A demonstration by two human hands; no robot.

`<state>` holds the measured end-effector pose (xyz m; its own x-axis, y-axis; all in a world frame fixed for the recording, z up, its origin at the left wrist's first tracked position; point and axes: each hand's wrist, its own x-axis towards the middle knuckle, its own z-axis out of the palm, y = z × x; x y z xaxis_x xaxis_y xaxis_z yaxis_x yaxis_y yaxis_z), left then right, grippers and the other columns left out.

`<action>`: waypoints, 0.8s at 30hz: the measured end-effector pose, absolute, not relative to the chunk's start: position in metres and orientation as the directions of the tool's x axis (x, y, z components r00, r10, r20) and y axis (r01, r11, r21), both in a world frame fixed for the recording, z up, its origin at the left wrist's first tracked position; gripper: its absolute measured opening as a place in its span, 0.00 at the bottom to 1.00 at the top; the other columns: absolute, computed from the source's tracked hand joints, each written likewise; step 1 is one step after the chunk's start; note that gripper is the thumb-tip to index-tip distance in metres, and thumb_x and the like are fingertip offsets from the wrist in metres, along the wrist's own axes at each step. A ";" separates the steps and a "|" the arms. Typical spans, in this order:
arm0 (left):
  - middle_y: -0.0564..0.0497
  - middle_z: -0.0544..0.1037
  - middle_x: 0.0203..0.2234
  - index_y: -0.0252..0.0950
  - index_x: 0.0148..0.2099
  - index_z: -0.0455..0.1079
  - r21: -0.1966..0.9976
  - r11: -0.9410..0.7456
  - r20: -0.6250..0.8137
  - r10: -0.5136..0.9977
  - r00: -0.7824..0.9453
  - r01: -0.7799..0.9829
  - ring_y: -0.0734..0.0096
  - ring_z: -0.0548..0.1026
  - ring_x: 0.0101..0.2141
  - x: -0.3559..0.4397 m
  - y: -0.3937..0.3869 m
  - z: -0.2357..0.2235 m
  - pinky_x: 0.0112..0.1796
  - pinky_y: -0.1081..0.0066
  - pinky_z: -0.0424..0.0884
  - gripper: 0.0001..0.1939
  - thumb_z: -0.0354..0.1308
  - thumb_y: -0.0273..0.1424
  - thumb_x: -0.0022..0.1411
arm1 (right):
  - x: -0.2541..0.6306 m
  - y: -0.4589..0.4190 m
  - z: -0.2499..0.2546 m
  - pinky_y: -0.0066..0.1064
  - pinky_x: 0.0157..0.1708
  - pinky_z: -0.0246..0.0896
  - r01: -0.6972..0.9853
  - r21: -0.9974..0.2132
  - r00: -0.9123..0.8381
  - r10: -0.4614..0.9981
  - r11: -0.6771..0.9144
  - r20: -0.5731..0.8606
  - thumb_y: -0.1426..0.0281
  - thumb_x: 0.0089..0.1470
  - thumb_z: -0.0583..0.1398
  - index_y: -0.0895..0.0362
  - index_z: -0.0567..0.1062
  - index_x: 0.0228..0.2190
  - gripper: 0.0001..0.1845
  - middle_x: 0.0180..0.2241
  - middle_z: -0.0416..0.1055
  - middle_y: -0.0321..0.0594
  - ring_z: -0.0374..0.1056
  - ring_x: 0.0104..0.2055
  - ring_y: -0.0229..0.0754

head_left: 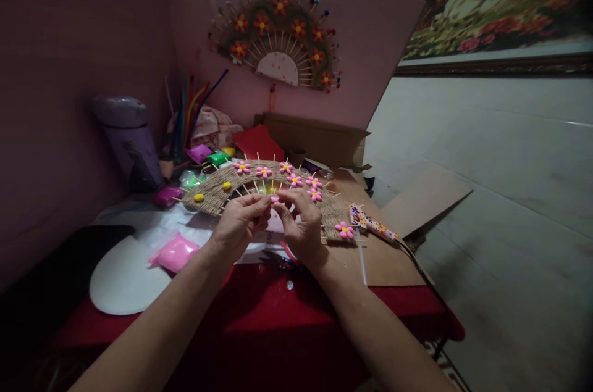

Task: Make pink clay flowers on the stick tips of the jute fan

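A half-round fan of woven twine and wooden sticks (210, 193) lies on the table, with several pink clay flowers (294, 180) and two yellow clay dots (227, 186) stuck on it. My left hand (238, 226) and my right hand (302, 226) meet above its inner edge. The fingertips of both hands pinch a small pink piece of clay (275, 199) between them. A bag of pink clay (175, 252) lies left of my left wrist.
A finished fan with red flowers (278, 40) hangs on the pink board behind. A purple jug (130, 139), pipe cleaners (188, 108), clay packets (217, 158), a cardboard box (315, 139), a white oval board (123, 278) and a patterned tool (373, 225) surround the work. The red tablecloth (259, 305) covers the front edge.
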<state>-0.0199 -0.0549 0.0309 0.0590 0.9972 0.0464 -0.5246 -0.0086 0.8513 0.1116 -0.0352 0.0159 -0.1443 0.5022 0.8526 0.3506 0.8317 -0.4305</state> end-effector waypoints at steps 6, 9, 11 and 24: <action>0.54 0.67 0.18 0.29 0.25 0.70 0.844 0.004 0.018 0.999 0.035 -0.536 0.83 0.63 0.19 -0.019 -0.057 0.034 0.21 0.81 0.59 0.13 0.69 0.32 0.42 | 0.111 -0.036 0.017 0.30 0.33 0.64 0.336 -0.434 -0.130 0.497 0.836 0.858 0.73 0.55 0.57 0.56 0.73 0.34 0.05 0.33 0.70 0.39 0.66 0.35 0.38; 0.54 0.67 0.18 0.29 0.24 0.70 0.846 -0.014 0.034 0.999 0.028 -0.533 0.84 0.63 0.19 -0.018 -0.057 0.034 0.20 0.81 0.58 0.12 0.69 0.30 0.40 | 0.112 -0.036 0.017 0.30 0.32 0.64 0.338 -0.442 -0.152 0.511 0.831 0.846 0.72 0.55 0.57 0.55 0.73 0.35 0.06 0.33 0.70 0.39 0.66 0.33 0.37; 0.54 0.67 0.18 0.29 0.25 0.70 0.842 -0.012 0.027 0.999 0.020 -0.539 0.84 0.63 0.19 -0.018 -0.057 0.035 0.20 0.81 0.58 0.13 0.69 0.31 0.41 | 0.111 -0.036 0.017 0.31 0.32 0.64 0.340 -0.440 -0.148 0.509 0.831 0.848 0.72 0.55 0.57 0.55 0.73 0.35 0.05 0.33 0.70 0.39 0.66 0.35 0.38; 0.55 0.66 0.16 0.30 0.23 0.69 0.888 -0.084 0.081 0.996 -0.025 -0.453 0.83 0.61 0.17 -0.017 -0.056 0.034 0.18 0.79 0.54 0.14 0.69 0.33 0.41 | 0.110 -0.035 0.015 0.29 0.31 0.62 0.338 -0.473 -0.107 0.533 0.813 0.839 0.71 0.55 0.57 0.56 0.73 0.32 0.04 0.31 0.71 0.38 0.66 0.34 0.37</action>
<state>-0.0172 -0.0561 0.0338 -0.0252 0.9964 0.0811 -0.4525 -0.0837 0.8878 0.1103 -0.0354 0.0152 -0.1068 0.5328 0.8395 0.3381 0.8134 -0.4733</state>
